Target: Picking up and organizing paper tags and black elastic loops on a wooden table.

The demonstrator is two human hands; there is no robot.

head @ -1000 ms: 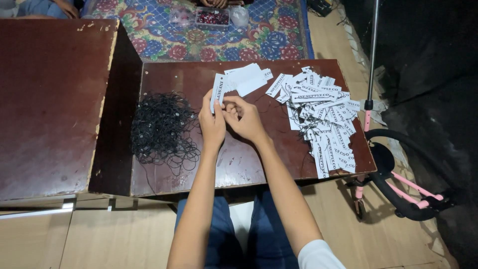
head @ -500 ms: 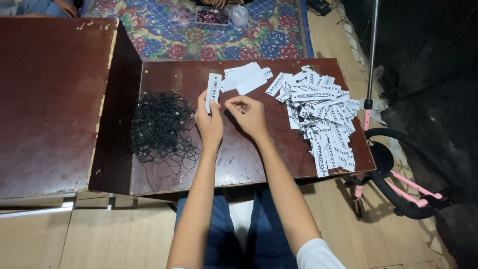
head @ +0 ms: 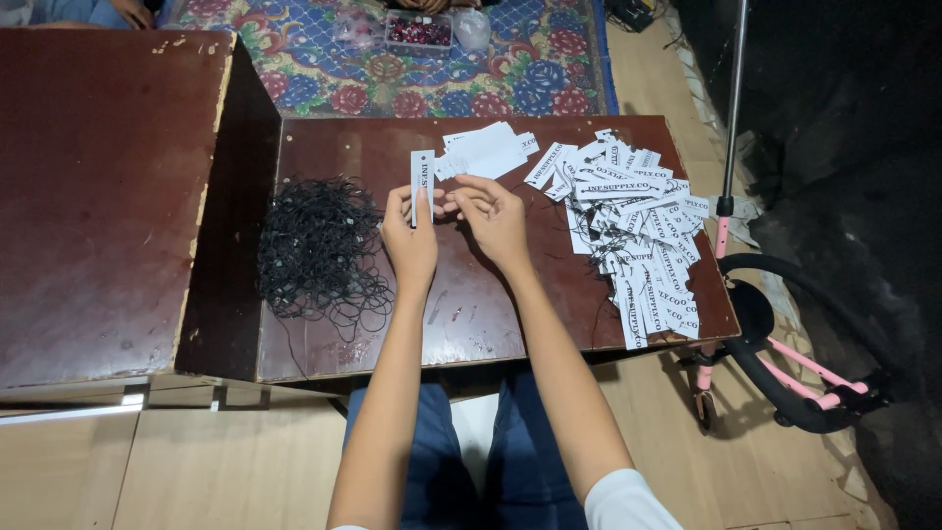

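My left hand (head: 409, 236) holds a narrow white paper tag (head: 422, 185) upright over a low dark wooden table (head: 471, 314). My right hand (head: 494, 216) is right beside it, fingers pinched near the tag's lower end, perhaps on a thin black string too fine to make out. A tangled heap of black strings (head: 319, 250) lies on the table just left of my left hand. A big pile of printed white tags (head: 638, 226) covers the table's right side. A small stack of blank-side tags (head: 486, 152) lies beyond my hands.
A taller dark wooden table (head: 98, 186) stands to the left. A patterned floral rug (head: 392, 59) lies beyond, with a clear box of small items (head: 420, 31) and another person's hand (head: 128, 12). A pink and black frame with a pole (head: 785, 373) stands on the right.
Both hands have lifted slightly away from me, bringing the tag more upright; my right hand's fingers have closed in toward the tag.
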